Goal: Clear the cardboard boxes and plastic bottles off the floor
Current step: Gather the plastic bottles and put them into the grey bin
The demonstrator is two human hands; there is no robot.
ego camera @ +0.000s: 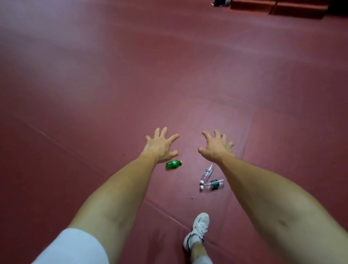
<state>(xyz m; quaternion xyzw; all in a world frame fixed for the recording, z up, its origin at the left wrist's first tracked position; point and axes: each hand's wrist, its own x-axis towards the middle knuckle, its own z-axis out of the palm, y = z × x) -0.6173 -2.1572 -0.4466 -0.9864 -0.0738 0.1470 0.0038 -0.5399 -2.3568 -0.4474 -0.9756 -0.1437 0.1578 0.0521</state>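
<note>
A person's left hand (pixel 161 146) and right hand (pixel 216 147) reach forward over a red floor (pixel 94 84), fingers spread wide and holding nothing, seemingly readying to grab; below them lie a green bottle (pixel 173 164) and two clear bottles (pixel 206 174) (pixel 213 184), caps touching, near a white shoe (pixel 197 230)

A white sneaker (pixel 197 230) stands on the red mat (pixel 94 79). Far off, a dark shoe (pixel 222 2) lies beside low red blocks (pixel 282 8).
</note>
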